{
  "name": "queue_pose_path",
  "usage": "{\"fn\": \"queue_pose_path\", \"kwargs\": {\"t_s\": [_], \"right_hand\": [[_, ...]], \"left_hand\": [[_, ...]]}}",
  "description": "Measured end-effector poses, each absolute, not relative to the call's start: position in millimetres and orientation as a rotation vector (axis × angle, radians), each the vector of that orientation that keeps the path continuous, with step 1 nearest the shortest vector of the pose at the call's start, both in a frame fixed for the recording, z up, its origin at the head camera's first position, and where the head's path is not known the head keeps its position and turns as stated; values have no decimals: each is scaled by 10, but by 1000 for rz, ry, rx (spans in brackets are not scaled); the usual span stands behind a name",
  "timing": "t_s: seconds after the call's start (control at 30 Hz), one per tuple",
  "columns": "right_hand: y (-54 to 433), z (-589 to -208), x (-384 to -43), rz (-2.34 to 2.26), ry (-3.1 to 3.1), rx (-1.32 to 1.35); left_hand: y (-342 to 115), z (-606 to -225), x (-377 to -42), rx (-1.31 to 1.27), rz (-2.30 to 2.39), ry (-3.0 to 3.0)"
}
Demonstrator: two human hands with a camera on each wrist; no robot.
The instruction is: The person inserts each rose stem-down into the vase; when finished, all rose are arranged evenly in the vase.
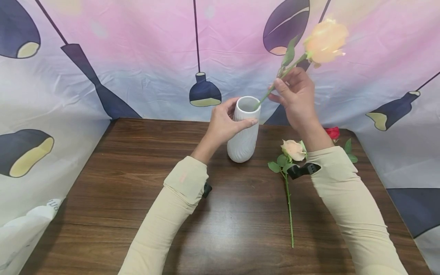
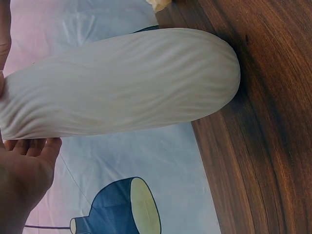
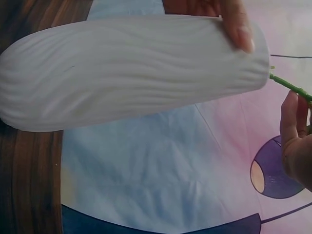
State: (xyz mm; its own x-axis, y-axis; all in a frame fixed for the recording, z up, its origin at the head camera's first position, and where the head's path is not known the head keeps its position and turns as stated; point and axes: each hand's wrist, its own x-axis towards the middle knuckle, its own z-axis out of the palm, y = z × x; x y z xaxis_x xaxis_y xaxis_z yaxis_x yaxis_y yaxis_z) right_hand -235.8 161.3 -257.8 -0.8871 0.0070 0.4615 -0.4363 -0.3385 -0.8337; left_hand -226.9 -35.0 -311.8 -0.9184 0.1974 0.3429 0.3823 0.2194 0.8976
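A white ribbed vase [image 1: 242,141] stands on the wooden table, its round mouth facing up. Around its upper part, my left hand [image 1: 225,120] holds it, thumb across the near side and fingers behind. My right hand [image 1: 298,95] pinches the green stem of a pale orange rose [image 1: 325,41] above and right of the vase. The stem's lower end reaches into the vase mouth; how deep it goes is hidden. In the right wrist view, the stem [image 3: 287,85] enters past the rim, and the left thumb [image 3: 239,29] rests on the vase wall.
A peach rose [image 1: 293,150] with a long stem lies on the table [image 1: 130,183], right of the vase. Behind the right forearm, a red rose [image 1: 332,132] is partly hidden. Printed cloth [image 1: 154,84] hangs at the table's back and sides. White plastic [image 1: 31,225] lies at the left edge.
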Motion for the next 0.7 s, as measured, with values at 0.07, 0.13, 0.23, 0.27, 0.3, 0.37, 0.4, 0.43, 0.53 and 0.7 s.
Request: {"fn": "queue_pose_path", "kwargs": {"t_s": [0.07,0.13,0.23,0.27,0.3,0.37,0.4,0.43,0.53,0.7], "right_hand": [[1601,-2605,-2355,2296,-1643,554],[1588,-2632,-2353,2295,-1669,550],[1567,-2667,-2352,2278,-1716,552],[1560,-2678,-2351,2262,-1738,555],[1554,-2689,-2350,2246,-1758,561],[1549,-2712,-2350,2235,-1773,581],[1547,-2723,-2352,2225,-1782,588],[1546,-2733,-2351,2218,-1785,596],[1550,-2760,-2357,2204,-1792,606],[1558,-2789,-2366,2149,-1858,608]], "left_hand": [[-350,-3118,-2267,-556,-1786,-2331],[-350,-3118,-2266,-555,-1787,-2331],[-349,-3117,-2266,-556,-1783,-2332],[-349,-3115,-2265,-556,-1782,-2333],[-348,-3113,-2264,-555,-1784,-2335],[-347,-3109,-2263,-552,-1784,-2340],[-346,-3107,-2263,-551,-1786,-2342],[-346,-3106,-2262,-549,-1787,-2344],[-345,-3105,-2262,-550,-1793,-2339],[-344,-3110,-2268,-558,-1791,-2327]]}}
